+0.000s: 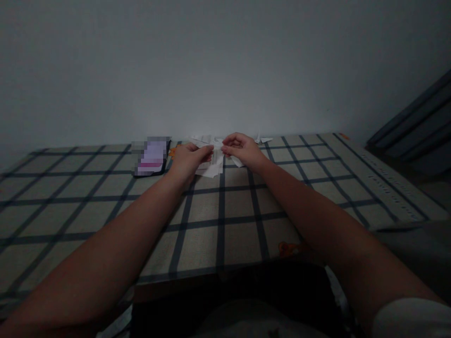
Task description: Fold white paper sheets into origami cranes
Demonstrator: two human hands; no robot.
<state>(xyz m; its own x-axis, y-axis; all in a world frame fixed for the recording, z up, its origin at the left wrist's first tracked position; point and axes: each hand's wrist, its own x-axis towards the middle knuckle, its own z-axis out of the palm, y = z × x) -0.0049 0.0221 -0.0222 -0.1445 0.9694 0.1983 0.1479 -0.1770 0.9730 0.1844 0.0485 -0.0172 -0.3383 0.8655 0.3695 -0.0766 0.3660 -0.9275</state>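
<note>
Both my arms reach forward over the table to some white paper (210, 170). My left hand (190, 158) is closed, thumb pressed against the fingers, with sheets of the paper pinched in it. Close beside it on the right, my right hand (243, 149) also pinches the paper, its thumb and fingertips drawn together near the sheets' right side. The paper looks layered, with ragged edges and faint print. Further white paper pieces (263, 140) lie behind my right hand near the wall. My fingers cover part of the sheets.
A phone (154, 156) with a lit, blurred screen lies left of my left hand. The table wears a checked cloth (204, 204) and stands against a pale wall (225, 65). Orange patches (289, 249) show at its front edge. Dark striped fabric (419, 117) hangs at the right.
</note>
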